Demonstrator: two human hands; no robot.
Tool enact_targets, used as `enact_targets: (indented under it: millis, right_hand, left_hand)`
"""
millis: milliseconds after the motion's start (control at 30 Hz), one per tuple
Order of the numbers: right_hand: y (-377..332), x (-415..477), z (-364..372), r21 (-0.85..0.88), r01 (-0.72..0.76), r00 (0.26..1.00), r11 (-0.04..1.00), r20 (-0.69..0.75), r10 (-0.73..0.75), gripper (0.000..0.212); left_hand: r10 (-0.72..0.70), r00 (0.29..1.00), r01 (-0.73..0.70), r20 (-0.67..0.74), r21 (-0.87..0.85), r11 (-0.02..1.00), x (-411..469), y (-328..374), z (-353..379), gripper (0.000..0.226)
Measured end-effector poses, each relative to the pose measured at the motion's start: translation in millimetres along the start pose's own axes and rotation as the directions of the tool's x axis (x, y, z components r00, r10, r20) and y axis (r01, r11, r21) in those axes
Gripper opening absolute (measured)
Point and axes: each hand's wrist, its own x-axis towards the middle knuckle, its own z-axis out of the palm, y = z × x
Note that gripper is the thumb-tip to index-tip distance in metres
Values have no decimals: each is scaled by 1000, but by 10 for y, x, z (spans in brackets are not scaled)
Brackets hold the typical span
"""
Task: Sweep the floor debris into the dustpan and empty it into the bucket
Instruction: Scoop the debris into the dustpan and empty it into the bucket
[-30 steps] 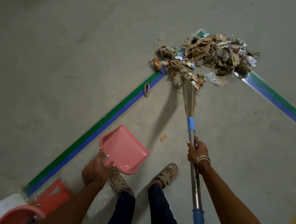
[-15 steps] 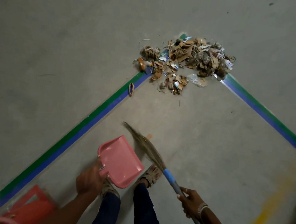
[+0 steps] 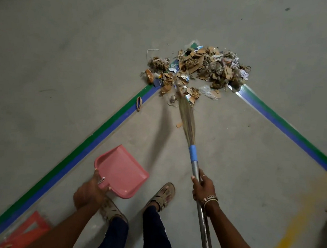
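Clearly the job is only starting: the pink dustpan (image 3: 122, 169) is empty, the trash pile (image 3: 201, 68) lies on the floor (image 3: 68, 39), the left hand (image 3: 89, 193) holds the dustpan in its fingers (image 3: 96, 175), and the right hand (image 3: 202, 186) wraps its fingers (image 3: 203, 178) round the broom (image 3: 187, 116).

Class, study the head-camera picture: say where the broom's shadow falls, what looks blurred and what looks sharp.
Head view: the broom throws a soft, broad shadow to its left, running toward the pink dustpan; head view: the left hand gripping the dustpan is blurred, as is the red shape in the lower-left corner; head view: the debris pile is sharp.
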Motion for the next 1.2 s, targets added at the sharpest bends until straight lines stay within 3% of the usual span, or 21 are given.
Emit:
enact_targets:
  millis: [133, 333, 500, 667, 867, 1000, 1200]
  right_hand:
    - [-285, -55, -137, 102, 28, 999, 994, 17, -30, 58]
    - [-618, -18, 51, 27, 49, 982, 998, 180, -54, 63]
    - [-952, 308, 498, -173, 56, 930, 983, 366, 12, 63]
    - [-1267, 917, 808, -481, 160, 869, 862, 482, 108, 65]
    - [-1811, 1659, 793, -472, 65, 931, 879, 347, 118, 53]
    - [-2042, 1999, 443, -311, -40, 982, 949, 163, 95, 52]
    - [-2342, 2139, -594, 0, -150, 989, 989, -20, 150, 62]
  left_hand:
    - [-13, 999, 13, -53, -12, 1000, 83, 101, -177, 80]
    - [-52, 998, 51, -39, -40, 998, 407, 166, -266, 73]
    - [-66, 997, 63, -42, -73, 995, 684, 317, -345, 75]
    - [-140, 990, 139, -3, -110, 984, 942, 542, -443, 66]
    - [-176, 984, 177, 21, -95, 980, 1306, 923, -594, 65]
    - [-120, 992, 123, 41, -84, 989, 1506, 1226, -754, 65]
    - [8, 998, -3, 60, -86, 996, 1775, 1790, -904, 64]
